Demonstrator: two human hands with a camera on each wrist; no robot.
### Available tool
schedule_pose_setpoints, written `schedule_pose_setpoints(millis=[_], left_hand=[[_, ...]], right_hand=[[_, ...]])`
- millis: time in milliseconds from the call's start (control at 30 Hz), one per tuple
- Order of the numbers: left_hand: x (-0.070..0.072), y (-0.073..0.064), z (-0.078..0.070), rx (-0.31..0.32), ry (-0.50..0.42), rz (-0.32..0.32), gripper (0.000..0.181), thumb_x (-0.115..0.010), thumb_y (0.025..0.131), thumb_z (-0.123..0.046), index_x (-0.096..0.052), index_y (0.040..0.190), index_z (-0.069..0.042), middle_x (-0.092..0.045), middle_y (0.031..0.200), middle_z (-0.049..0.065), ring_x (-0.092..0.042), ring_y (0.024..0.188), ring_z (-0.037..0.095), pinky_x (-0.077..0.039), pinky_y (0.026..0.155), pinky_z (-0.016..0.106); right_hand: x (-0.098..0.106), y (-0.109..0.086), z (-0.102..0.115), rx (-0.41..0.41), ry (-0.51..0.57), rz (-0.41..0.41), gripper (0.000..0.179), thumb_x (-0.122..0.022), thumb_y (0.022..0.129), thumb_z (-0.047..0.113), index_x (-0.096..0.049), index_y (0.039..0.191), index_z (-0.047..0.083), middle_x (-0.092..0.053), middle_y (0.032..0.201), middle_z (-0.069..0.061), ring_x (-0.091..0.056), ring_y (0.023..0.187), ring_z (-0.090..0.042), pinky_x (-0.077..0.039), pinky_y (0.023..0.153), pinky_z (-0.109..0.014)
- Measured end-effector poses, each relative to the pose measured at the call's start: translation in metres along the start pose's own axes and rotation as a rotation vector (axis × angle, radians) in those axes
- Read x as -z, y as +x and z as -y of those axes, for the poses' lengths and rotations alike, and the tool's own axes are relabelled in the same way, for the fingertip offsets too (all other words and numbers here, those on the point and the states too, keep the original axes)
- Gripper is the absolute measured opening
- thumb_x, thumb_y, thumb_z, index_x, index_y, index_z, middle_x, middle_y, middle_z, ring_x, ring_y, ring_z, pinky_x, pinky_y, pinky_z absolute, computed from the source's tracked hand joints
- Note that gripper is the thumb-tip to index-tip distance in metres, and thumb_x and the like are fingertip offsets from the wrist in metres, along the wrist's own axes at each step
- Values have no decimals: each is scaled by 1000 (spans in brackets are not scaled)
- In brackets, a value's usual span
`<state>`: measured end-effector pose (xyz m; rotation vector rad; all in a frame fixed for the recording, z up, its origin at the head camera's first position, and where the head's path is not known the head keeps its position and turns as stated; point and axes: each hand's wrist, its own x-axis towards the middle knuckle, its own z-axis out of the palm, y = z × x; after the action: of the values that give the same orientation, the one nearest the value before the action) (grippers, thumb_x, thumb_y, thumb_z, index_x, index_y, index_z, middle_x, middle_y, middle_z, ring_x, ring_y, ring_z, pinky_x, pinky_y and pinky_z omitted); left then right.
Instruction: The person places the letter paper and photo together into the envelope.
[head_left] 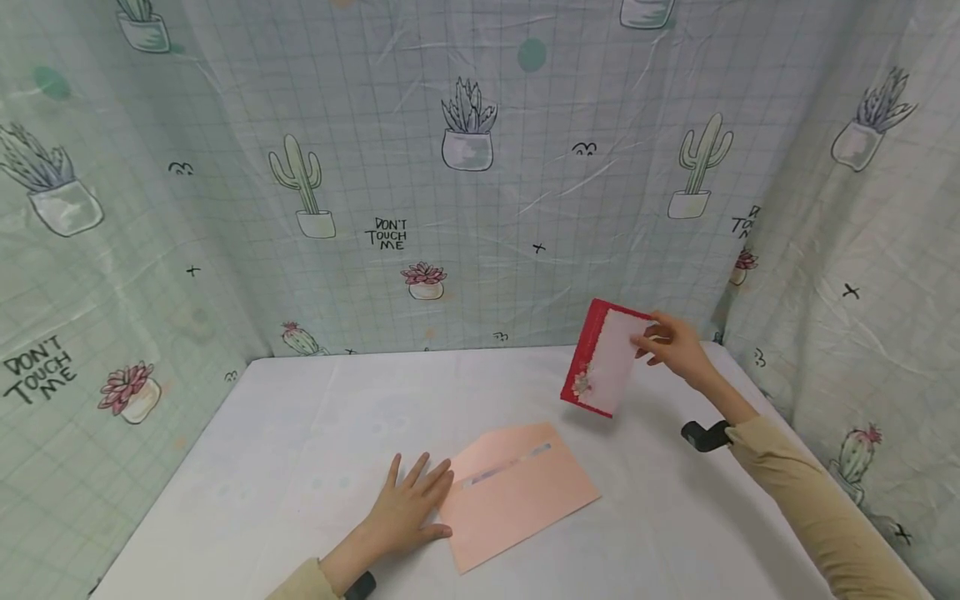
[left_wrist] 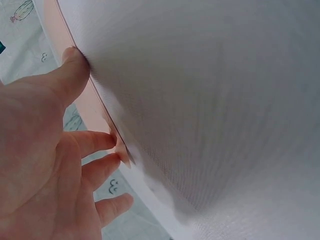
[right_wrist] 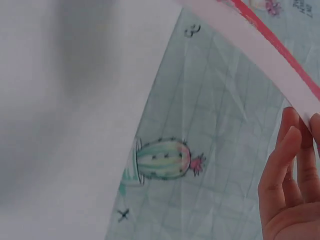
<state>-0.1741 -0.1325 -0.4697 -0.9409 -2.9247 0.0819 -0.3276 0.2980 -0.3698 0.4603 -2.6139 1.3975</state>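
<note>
A pink envelope point(head_left: 525, 508) lies flat on the table with its flap spread toward the far side and a shiny strip point(head_left: 506, 467) along the fold. My left hand point(head_left: 408, 504) rests at the envelope's left edge, fingers spread and fairly straight. The left wrist view shows the thumb and fingertips of that hand point(left_wrist: 45, 145) touching the envelope's edge. In my right hand point(head_left: 675, 346), a red and white card point(head_left: 618, 354) with a small flower decoration is raised above the table at the right. Thumb and fingers pinch the card's right edge, seen also in the right wrist view.
The table point(head_left: 300, 433) has a white cover. Curtains point(head_left: 360, 183) printed with cacti and pots stand behind it and on both sides. A black wrist strap point(head_left: 705, 436) is on my right wrist.
</note>
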Motion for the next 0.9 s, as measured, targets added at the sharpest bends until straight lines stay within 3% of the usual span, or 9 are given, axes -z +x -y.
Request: schedule_pose_setpoints(millis=[100,233,533,767,900], left_hand=[[-1,1,1,2,-6,1,71,-48,79,-57,-42,133,-10,-37,142,7,-32,130,36,-20,99,66],[-1,1,2,1,-12,3,71,-48,80,-57,-42,133,-10,-37,142,7,-31,130,36,-19,99,66],[0,0,4,-6,-36,20,71,-48,80,-57,-41,133,-9,-37,142,8,-30,131,37,-18,99,67],[0,0,3,-7,-49,34,72,-48,80,-56,-40,133,-9,-35,142,8,-29,131,38,-17,99,67],[0,1,3,-10,-39,26,72,-49,79,-56,-41,133,-9,-36,142,8,-30,130,38,-18,99,67]], right_hand=[[-7,-2,4,-33,112,19,53,-58,86,24,-33,129,7,-62,86,-5,-65,68,-8,-54,59,-26],[-18,-5,4,-58,182,31,57,-59,85,24,-29,132,12,-60,77,8,-66,68,-11,-54,58,-27],[-42,-16,-10,-136,233,52,59,-59,85,26,-26,133,12,-60,78,9,-66,68,-8,-54,59,-25],[-52,-23,-19,-175,282,-17,53,-56,87,29,-28,128,11,-62,101,-10,-68,74,-16,-54,60,-24],[-54,-27,-22,-222,324,-31,44,-55,87,30,-31,120,13,-64,95,1,-68,73,-14,-54,61,-23]])
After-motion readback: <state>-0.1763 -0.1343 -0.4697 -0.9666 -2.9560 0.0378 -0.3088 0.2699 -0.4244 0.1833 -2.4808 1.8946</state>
